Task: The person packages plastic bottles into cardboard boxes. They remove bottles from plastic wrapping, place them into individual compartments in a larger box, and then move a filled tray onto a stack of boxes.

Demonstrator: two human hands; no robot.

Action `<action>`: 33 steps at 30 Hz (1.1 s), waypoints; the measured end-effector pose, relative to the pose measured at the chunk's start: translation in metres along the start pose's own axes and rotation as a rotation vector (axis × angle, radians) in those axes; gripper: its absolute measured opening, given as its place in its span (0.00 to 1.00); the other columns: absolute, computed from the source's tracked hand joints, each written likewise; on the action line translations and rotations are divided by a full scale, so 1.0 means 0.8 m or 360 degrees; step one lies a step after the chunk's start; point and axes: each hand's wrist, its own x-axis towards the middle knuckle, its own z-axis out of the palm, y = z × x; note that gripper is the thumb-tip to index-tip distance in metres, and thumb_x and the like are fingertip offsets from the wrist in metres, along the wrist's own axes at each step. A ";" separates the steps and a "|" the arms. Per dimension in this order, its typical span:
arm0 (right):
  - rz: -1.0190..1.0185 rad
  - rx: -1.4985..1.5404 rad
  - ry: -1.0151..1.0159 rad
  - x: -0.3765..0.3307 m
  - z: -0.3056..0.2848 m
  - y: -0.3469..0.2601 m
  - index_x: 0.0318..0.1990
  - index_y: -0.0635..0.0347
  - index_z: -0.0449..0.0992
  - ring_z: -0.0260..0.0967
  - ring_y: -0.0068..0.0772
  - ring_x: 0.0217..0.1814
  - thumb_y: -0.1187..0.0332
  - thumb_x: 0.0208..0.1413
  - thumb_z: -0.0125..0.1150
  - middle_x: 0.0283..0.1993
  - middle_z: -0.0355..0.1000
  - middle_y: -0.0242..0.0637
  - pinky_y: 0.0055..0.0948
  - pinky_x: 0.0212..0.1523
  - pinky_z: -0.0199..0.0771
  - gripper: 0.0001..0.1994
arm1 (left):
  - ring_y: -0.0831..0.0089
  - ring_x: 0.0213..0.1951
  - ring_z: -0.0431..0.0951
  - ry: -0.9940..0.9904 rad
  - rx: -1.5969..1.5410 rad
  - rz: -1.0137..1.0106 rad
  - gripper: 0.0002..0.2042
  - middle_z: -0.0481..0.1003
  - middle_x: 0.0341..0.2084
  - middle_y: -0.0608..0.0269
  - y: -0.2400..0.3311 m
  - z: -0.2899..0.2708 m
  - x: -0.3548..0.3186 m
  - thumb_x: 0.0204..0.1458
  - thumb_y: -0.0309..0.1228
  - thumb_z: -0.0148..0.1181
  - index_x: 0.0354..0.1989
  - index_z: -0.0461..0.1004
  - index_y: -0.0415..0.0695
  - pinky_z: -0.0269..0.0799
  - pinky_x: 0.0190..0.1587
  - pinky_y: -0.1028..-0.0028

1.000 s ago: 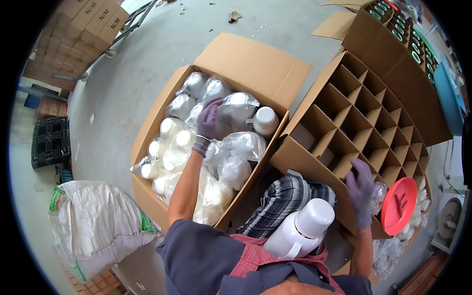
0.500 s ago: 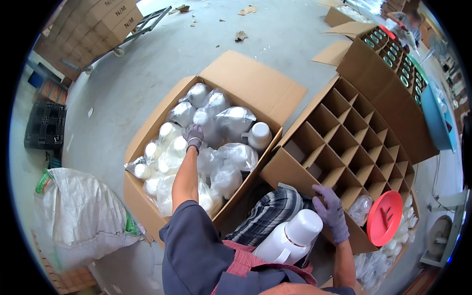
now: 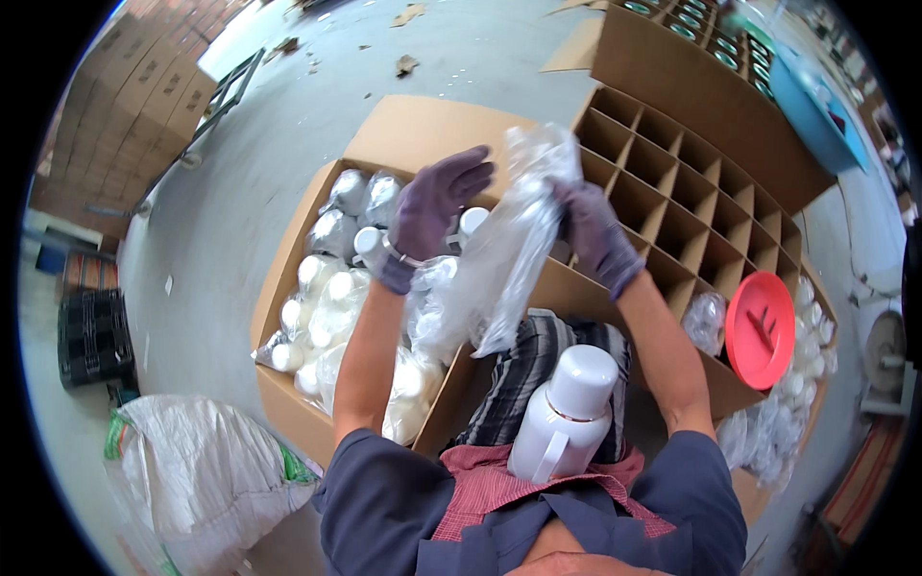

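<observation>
Stacked brown cardboard cartons [image 3: 134, 110] on a wheeled metal trolley [image 3: 228, 97], a grid-divided brown cardboard box [image 3: 576, 296] and smooth grey floor [image 3: 230, 230] indicate a packing workshop.

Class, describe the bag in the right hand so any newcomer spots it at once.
Find the divided cardboard box, then the gloved right hand seen against its left side. The clear plastic bag is held there; unlike the bagged white bottles in the other box, it looks empty.

Bright, even light | glare on clear plastic bag [image 3: 523, 230] | shadow inside carton cells [image 3: 684, 233] | edges bowed, corners black | rim soft
</observation>
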 end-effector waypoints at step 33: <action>-0.1071 -0.2471 -0.0178 -0.439 -0.112 0.162 0.35 0.63 0.72 0.67 0.49 0.46 0.61 0.46 0.58 0.39 0.69 0.45 0.49 0.54 0.65 0.14 | 0.66 0.43 0.72 -0.1475 0.1046 -0.0730 0.17 0.73 0.37 0.54 -0.028 0.187 -0.333 0.59 0.42 0.54 0.35 0.78 0.39 0.66 0.47 0.67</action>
